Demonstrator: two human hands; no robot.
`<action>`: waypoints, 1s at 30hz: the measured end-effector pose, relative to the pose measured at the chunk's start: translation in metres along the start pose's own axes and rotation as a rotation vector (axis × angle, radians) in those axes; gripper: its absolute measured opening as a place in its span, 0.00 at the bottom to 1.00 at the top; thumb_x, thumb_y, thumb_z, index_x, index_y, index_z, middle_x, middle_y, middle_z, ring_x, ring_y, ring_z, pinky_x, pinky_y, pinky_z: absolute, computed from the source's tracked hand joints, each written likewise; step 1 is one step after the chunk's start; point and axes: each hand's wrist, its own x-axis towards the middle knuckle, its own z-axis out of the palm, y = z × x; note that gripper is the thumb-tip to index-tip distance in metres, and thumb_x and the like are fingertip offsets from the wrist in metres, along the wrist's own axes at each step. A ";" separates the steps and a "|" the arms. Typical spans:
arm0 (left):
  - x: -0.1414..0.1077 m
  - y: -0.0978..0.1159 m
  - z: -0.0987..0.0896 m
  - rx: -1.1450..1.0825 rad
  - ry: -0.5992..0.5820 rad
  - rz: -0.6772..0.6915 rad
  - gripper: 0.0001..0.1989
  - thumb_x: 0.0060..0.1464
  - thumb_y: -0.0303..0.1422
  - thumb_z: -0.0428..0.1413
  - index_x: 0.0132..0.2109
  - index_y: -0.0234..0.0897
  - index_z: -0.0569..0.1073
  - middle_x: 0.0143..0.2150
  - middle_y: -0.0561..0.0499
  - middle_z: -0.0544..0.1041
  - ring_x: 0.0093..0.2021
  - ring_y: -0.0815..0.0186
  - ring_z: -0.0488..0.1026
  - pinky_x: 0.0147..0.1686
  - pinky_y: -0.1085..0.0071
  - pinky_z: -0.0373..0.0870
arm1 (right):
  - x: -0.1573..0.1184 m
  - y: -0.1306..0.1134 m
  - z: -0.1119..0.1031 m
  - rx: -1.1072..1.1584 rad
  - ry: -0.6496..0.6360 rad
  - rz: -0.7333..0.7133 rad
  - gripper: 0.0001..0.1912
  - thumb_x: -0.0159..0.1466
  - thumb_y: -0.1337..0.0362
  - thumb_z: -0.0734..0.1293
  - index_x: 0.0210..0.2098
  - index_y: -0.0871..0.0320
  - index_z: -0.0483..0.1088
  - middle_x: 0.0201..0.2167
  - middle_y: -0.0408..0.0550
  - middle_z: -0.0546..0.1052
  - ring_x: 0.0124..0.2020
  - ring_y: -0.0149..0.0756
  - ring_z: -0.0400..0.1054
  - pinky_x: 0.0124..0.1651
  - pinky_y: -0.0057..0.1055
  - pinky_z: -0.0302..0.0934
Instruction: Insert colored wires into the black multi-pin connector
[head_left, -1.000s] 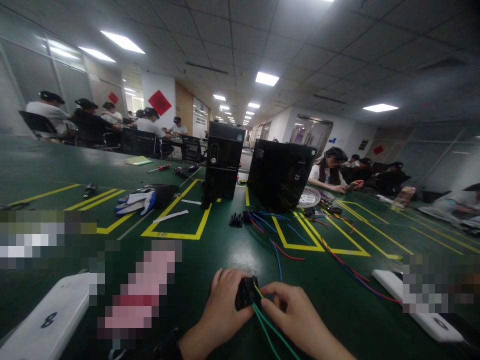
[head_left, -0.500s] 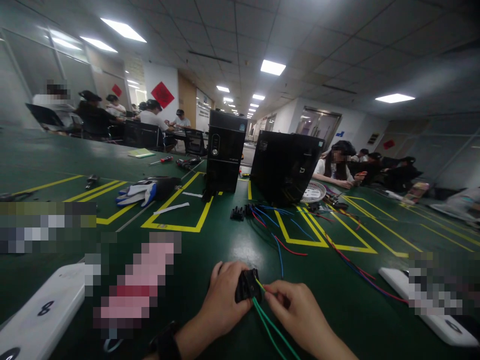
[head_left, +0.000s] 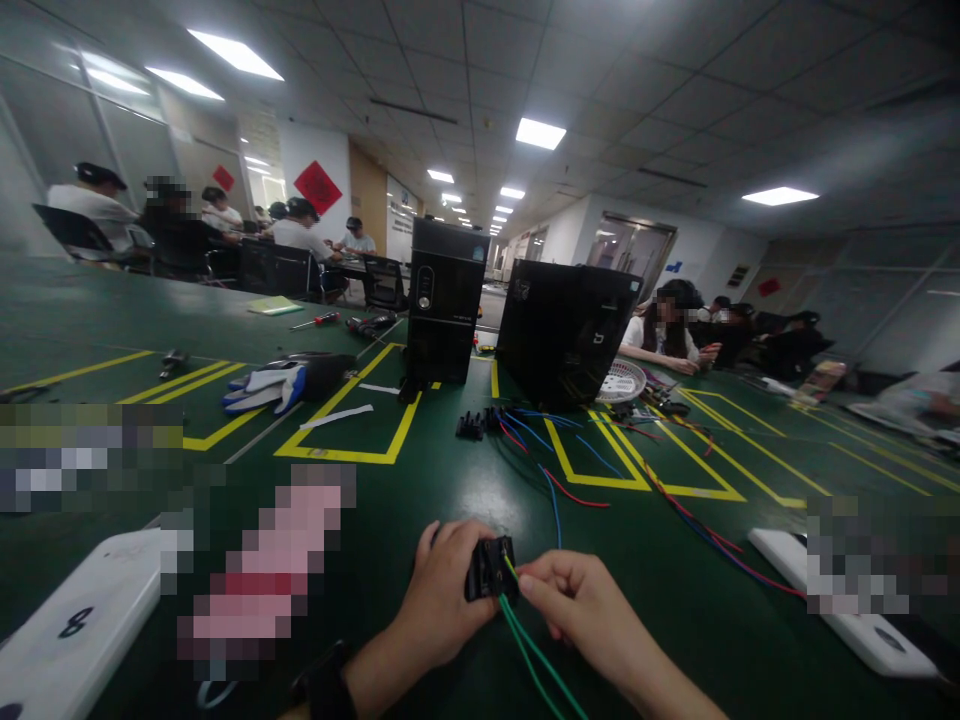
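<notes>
In the head view my left hand (head_left: 448, 580) is wrapped round a small black terminal block (head_left: 491, 568) just above the green table. Close on its right, my right hand (head_left: 571, 597) pinches a yellow-green wire (head_left: 511, 566) between thumb and forefinger. The wire's upper end reaches the face of the block; whether it is seated inside I cannot tell. Green wires (head_left: 529, 645) run from the block's lower edge down towards me. Further off lie another black terminal block (head_left: 471, 426) and loose blue and red wires (head_left: 556, 480).
Two black computer cases (head_left: 448, 300) stand behind the wires. A white basket (head_left: 624, 382) is by the right one. Blue-and-white gloves (head_left: 274, 385) and a screwdriver (head_left: 319, 321) lie left. White numbered boxes (head_left: 90, 610) flank me. A person (head_left: 667, 330) sits across on the right.
The view has shifted slightly, moving everything a little left in the picture. Both hands keep their hold on the block and wire, with the right fingers slightly changed in pose.
</notes>
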 end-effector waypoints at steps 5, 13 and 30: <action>0.000 -0.001 -0.002 -0.014 -0.009 -0.001 0.17 0.42 0.31 0.61 0.42 0.44 0.67 0.41 0.54 0.72 0.46 0.57 0.68 0.56 0.53 0.48 | 0.000 0.002 0.003 -0.169 0.023 -0.046 0.14 0.58 0.57 0.65 0.30 0.64 0.74 0.15 0.38 0.63 0.17 0.25 0.53 0.20 0.23 0.45; -0.001 0.000 -0.003 -0.027 -0.012 0.008 0.16 0.44 0.32 0.60 0.42 0.44 0.66 0.41 0.54 0.73 0.46 0.57 0.68 0.56 0.52 0.48 | -0.001 0.006 -0.011 -0.456 0.096 -0.118 0.12 0.61 0.60 0.63 0.29 0.58 0.76 0.16 0.39 0.65 0.20 0.29 0.56 0.23 0.25 0.47; -0.001 -0.001 -0.001 -0.018 0.005 -0.008 0.18 0.42 0.30 0.60 0.42 0.44 0.67 0.41 0.54 0.72 0.45 0.57 0.67 0.56 0.53 0.48 | -0.004 0.004 0.006 -0.248 0.067 -0.166 0.15 0.63 0.57 0.62 0.27 0.62 0.72 0.17 0.37 0.60 0.21 0.28 0.53 0.24 0.25 0.48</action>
